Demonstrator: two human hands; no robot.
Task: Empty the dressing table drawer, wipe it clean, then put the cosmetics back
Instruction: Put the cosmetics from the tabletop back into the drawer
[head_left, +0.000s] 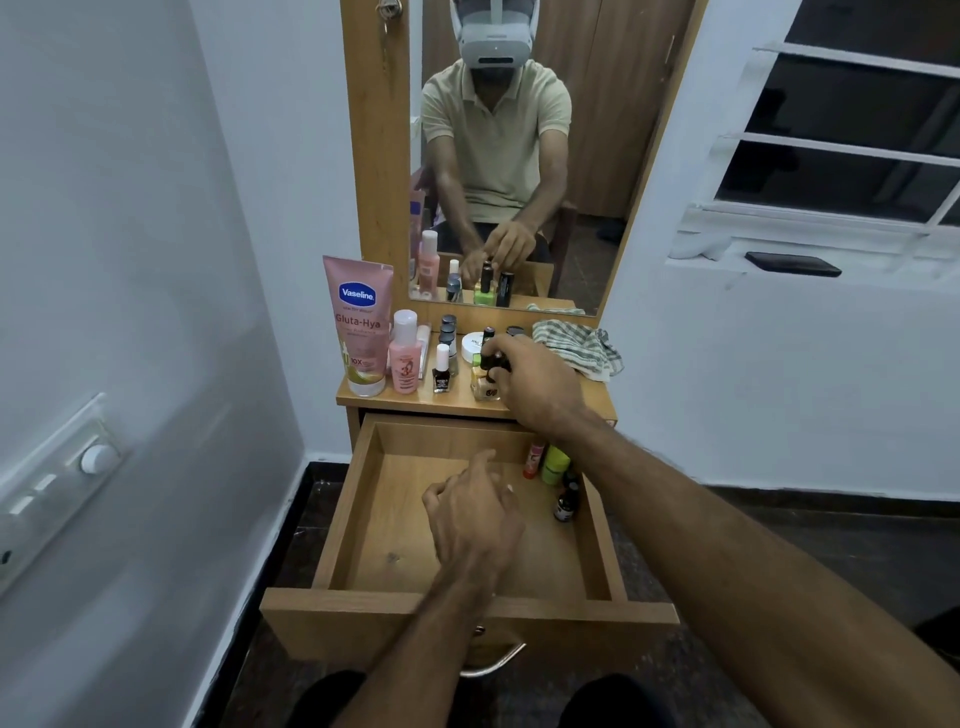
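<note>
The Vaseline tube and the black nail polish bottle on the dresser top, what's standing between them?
In the head view, a pink bottle with a white cap stands between the Vaseline tube and the black nail polish bottle.

A tall wood-framed mirror (519, 156) fills the upper centre of the frame. At upper right, a dark window with white horizontal bars (852, 135) sits above a white ledge, where a flat black phone (792, 263) lies. At lower left, a white switch panel with a round knob (57, 467) is mounted on the pale wall.
</note>
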